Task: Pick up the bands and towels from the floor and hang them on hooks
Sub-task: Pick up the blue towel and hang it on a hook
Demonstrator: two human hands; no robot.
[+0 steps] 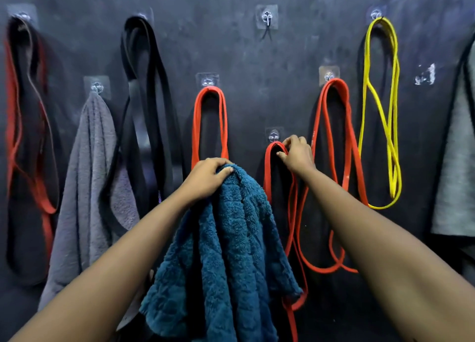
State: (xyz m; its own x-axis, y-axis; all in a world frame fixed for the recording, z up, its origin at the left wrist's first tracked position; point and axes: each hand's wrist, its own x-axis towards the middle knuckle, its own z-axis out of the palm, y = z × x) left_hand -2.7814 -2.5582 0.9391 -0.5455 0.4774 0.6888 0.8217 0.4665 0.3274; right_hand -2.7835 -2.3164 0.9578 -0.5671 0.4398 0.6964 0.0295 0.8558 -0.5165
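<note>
Left hand (205, 175), frame centre, is clenched on a teal towel (226, 251) hanging from it. Right hand (295, 152) pinches the red band (272, 166) looped just below the lower-centre hook (274, 136).

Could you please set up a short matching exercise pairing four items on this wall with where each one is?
Items:
1. fluffy teal towel
2. thin yellow band
3. grey terry towel
4. small empty clear hook

Places:
A. top centre of the wall
B. hanging upper right
C. gripped in the left hand
D. hanging lower left

Pairs: 1-C, 2-B, 3-D, 4-A
</note>
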